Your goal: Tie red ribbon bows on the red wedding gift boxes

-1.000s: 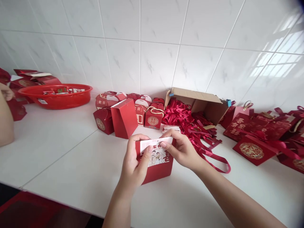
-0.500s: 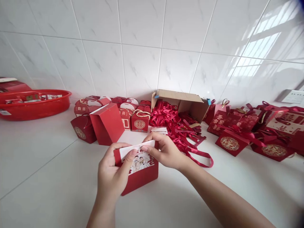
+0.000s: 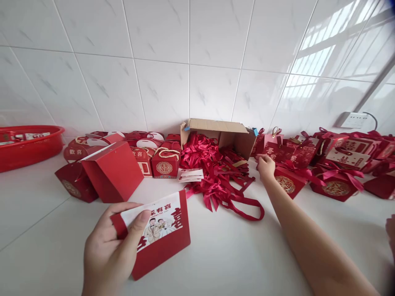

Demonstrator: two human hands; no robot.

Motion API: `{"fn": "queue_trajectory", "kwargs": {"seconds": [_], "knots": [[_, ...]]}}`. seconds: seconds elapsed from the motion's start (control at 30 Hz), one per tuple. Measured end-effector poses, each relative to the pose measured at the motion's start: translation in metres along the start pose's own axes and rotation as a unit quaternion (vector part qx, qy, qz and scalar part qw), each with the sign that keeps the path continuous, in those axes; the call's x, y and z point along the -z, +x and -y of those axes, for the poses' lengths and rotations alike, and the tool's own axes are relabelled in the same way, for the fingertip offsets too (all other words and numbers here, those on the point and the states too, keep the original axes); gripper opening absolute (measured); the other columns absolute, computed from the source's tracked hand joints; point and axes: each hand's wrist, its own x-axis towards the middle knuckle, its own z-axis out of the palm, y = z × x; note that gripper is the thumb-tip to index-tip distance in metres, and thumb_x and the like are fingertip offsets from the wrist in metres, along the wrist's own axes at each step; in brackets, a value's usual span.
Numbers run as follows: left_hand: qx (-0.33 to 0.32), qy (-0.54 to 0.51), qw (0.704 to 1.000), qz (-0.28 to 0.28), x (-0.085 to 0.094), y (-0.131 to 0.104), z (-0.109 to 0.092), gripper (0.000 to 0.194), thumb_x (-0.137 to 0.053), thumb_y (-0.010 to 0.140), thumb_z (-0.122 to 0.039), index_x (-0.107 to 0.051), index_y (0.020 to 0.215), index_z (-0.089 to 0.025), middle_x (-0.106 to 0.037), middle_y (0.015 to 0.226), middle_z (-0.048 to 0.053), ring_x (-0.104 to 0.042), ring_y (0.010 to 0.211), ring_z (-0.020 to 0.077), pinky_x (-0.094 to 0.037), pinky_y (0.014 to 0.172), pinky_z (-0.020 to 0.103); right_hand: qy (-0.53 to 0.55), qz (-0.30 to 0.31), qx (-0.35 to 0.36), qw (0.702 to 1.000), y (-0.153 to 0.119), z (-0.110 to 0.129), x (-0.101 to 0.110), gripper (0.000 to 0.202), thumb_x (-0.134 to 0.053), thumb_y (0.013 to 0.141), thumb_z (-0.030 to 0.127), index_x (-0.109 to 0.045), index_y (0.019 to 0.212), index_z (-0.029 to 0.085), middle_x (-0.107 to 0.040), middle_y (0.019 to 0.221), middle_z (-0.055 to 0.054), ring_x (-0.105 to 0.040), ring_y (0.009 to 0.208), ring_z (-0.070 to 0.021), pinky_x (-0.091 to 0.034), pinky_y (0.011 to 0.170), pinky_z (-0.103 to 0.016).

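Note:
My left hand (image 3: 115, 242) grips a red gift box (image 3: 162, 250), thumb on the front and fingers behind. On its upper front lies a white card (image 3: 165, 224) with a cartoon wedding couple and red characters. My right hand (image 3: 266, 166) is stretched out to the right of the ribbon pile, beside the red gift bags (image 3: 279, 152). Its fingers are curled, and their tips are partly hidden. Dark red ribbons (image 3: 203, 154) spill from a tipped cardboard box (image 3: 220, 124) between the hands. A small stack of white cards (image 3: 190, 175) rests by the ribbons.
Several finished red boxes (image 3: 166, 162) stand at the left, with a larger red box (image 3: 114, 170) in front. A red plastic basin (image 3: 31, 152) is at the far left. Bow-tied boxes (image 3: 336, 187) line the right. A socket strip (image 3: 352, 120) sits by the tiled wall; someone's skin shows at the right edge.
My right hand has let go of the gift box and reached out to the right. My left hand keeps the box, now lower and further left in view. The view has turned right.

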Motion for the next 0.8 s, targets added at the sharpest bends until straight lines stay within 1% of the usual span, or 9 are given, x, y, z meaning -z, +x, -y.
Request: {"fn": "queue_trajectory", "kwargs": {"seconds": [0.07,0.1,0.23,0.33,0.4,0.5,0.6,0.7,0.8], "knots": [[0.006,0.015,1.000,-0.014,0.000,0.001,0.002,0.047,-0.084,0.050,-0.051,-0.062,0.081,-0.023,-0.070,0.061,-0.004,-0.067,0.053,0.0172,-0.055,0.044,0.020,-0.006,0.018,-0.041,0.999,0.007,-0.033,0.002,0.027,-0.053,0.092,0.033,-0.059,0.111,0.015,-0.063,0.109,-0.008,-0.063,0.091,-0.0183,-0.054,0.078,-0.037],[0.008,0.020,0.999,-0.025,-0.001,0.002,0.003,0.049,-0.085,0.048,-0.052,-0.062,0.080,-0.023,-0.071,0.061,-0.004,-0.067,0.052,0.0177,-0.055,0.043,0.021,-0.006,0.027,-0.052,0.998,0.008,-0.045,0.000,0.029,-0.055,0.092,0.033,-0.058,0.114,0.015,-0.061,0.112,-0.008,-0.062,0.094,-0.0187,-0.054,0.080,-0.038],[0.005,0.012,0.998,-0.060,-0.003,0.004,0.007,0.048,-0.086,0.047,-0.051,-0.063,0.081,-0.025,-0.072,0.062,-0.004,-0.066,0.051,0.0187,-0.056,0.042,0.024,0.003,0.070,-0.041,0.997,0.013,-0.071,-0.012,0.032,-0.056,0.091,0.033,-0.056,0.119,0.016,-0.058,0.120,-0.009,-0.060,0.102,-0.0207,-0.052,0.086,-0.042],[0.003,0.006,0.998,-0.066,-0.005,0.003,0.006,0.046,-0.086,0.047,-0.049,-0.064,0.079,-0.025,-0.072,0.063,-0.005,-0.065,0.052,0.0184,-0.057,0.044,0.026,0.016,0.101,-0.018,0.995,0.015,-0.076,-0.017,0.035,-0.058,0.088,0.027,-0.057,0.121,0.017,-0.062,0.118,-0.010,-0.059,0.107,-0.0224,-0.049,0.092,-0.044],[0.009,-0.005,0.998,-0.068,-0.005,0.003,0.005,0.046,-0.087,0.046,-0.048,-0.063,0.079,-0.025,-0.071,0.063,-0.006,-0.065,0.052,0.0179,-0.057,0.045,0.026,0.024,0.111,-0.008,0.994,0.016,-0.078,-0.018,0.042,-0.059,0.082,0.024,-0.057,0.124,0.018,-0.065,0.113,-0.010,-0.059,0.108,-0.0238,-0.048,0.093,-0.043],[0.024,-0.014,0.998,-0.060,-0.004,0.004,0.004,0.050,-0.088,0.043,-0.048,-0.062,0.079,-0.024,-0.072,0.064,-0.006,-0.066,0.052,0.0181,-0.057,0.044,0.026,0.026,0.114,-0.005,0.993,0.015,-0.079,-0.016,0.052,-0.062,0.073,0.025,-0.056,0.125,0.017,-0.068,0.105,-0.010,-0.063,0.101,-0.0259,-0.052,0.085,-0.042],[0.027,-0.015,0.998,-0.048,-0.003,0.005,0.003,0.056,-0.088,0.038,-0.052,-0.062,0.079,-0.025,-0.072,0.064,-0.005,-0.066,0.051,0.0186,-0.056,0.043,0.026,0.017,0.104,-0.009,0.994,0.015,-0.081,-0.014,0.058,-0.065,0.069,0.026,-0.055,0.124,0.013,-0.067,0.096,-0.009,-0.064,0.093,-0.0262,-0.053,0.079,-0.042],[0.022,-0.021,0.999,-0.037,-0.003,0.004,0.002,0.053,-0.088,0.041,-0.050,-0.061,0.079,-0.025,-0.072,0.064,-0.006,-0.065,0.050,0.0173,-0.056,0.043,0.024,0.004,0.101,-0.008,0.995,0.015,-0.081,-0.013,0.056,-0.069,0.068,0.023,-0.055,0.122,0.013,-0.065,0.092,-0.006,-0.063,0.094,-0.0250,-0.052,0.084,-0.041],[0.017,-0.023,0.999,-0.037,-0.002,0.003,0.002,0.053,-0.088,0.042,-0.049,-0.061,0.080,-0.024,-0.071,0.064,-0.006,-0.065,0.050,0.0170,-0.056,0.043,0.023,-0.008,0.113,-0.008,0.994,0.015,-0.082,-0.013,0.050,-0.069,0.075,0.021,-0.055,0.122,0.015,-0.064,0.098,-0.006,-0.062,0.096,-0.0224,-0.052,0.084,-0.039]]}}
